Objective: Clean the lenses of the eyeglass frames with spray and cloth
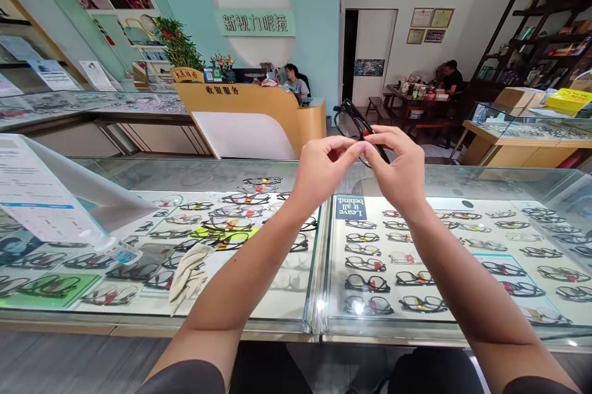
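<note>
Both my hands are raised above the glass display case (324,240), holding one pair of black-framed eyeglasses (350,119) between them. My left hand (320,166) pinches the lower part of the frame with thumb and fingertips. Close against it, my right hand (400,166) has its fingers closed on the other side of the same eyeglasses. One lens and a dark rim show above my fingers; the rest is partly hidden by my hands. A beige cloth (190,274) lies crumpled on the glass to the left of my left forearm.
Rows of eyeglasses (367,283) sit inside the case. A white folded sign (41,190) and a small clear bottle (111,246) stand at left. Beyond are a wooden counter (308,123) with a seated person (296,81), and another person (452,78) by a dark table.
</note>
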`<state>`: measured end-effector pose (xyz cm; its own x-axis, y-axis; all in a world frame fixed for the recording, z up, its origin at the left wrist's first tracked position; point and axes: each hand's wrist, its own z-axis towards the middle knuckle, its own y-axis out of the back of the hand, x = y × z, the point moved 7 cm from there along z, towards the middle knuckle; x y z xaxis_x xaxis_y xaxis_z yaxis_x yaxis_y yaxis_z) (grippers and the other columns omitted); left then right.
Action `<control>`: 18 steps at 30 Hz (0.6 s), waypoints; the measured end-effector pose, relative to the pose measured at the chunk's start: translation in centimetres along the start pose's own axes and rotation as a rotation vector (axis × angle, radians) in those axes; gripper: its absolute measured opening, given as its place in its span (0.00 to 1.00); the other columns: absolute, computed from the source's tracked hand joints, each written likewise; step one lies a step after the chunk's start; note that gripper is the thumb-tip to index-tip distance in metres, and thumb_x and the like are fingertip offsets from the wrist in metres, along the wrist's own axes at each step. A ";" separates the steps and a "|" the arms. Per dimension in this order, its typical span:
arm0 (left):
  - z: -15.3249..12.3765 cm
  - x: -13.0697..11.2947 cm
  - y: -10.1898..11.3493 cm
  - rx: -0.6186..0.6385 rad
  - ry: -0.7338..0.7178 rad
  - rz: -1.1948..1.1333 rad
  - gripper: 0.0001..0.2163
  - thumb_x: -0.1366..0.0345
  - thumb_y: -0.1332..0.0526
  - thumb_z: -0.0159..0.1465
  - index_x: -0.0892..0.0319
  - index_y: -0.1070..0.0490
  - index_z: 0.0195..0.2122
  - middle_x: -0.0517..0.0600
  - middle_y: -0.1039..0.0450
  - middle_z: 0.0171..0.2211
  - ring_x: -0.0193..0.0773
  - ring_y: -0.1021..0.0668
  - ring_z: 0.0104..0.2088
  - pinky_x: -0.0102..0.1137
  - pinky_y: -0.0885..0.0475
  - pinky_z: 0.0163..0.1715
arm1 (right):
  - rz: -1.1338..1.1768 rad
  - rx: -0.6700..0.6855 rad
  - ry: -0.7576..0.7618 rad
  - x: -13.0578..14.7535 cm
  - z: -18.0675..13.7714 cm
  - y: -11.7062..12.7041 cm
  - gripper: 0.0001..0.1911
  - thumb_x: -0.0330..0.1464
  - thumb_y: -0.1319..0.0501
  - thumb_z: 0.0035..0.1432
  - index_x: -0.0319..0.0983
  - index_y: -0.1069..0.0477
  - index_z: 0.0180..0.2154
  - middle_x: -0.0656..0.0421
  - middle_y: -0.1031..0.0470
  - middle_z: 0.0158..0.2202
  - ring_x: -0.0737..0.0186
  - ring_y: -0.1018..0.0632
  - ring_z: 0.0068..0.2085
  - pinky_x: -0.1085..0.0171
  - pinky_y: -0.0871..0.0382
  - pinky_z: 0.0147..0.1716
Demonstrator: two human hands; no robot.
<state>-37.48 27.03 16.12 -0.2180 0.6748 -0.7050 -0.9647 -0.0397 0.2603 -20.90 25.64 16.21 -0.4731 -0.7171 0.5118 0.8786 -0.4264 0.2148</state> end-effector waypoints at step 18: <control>4.1 8.3 5.3 0.072 0.138 0.498 0.08 0.60 0.33 0.65 0.59 0.17 0.36 0.46 0.30 0.23 0.35 0.31 0.27 0.32 0.41 0.29 | -0.283 0.957 -0.146 -7.0 -12.1 -3.8 0.10 0.30 0.38 0.70 0.42 0.16 0.43 0.54 0.14 0.46 0.51 0.15 0.46 0.53 0.23 0.48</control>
<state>-43.81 35.46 14.33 -0.6701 0.4837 -0.5630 -0.7275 -0.2772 0.6277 -21.72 25.62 1.80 -0.7165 -0.5558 0.4216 0.4479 0.0970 0.8888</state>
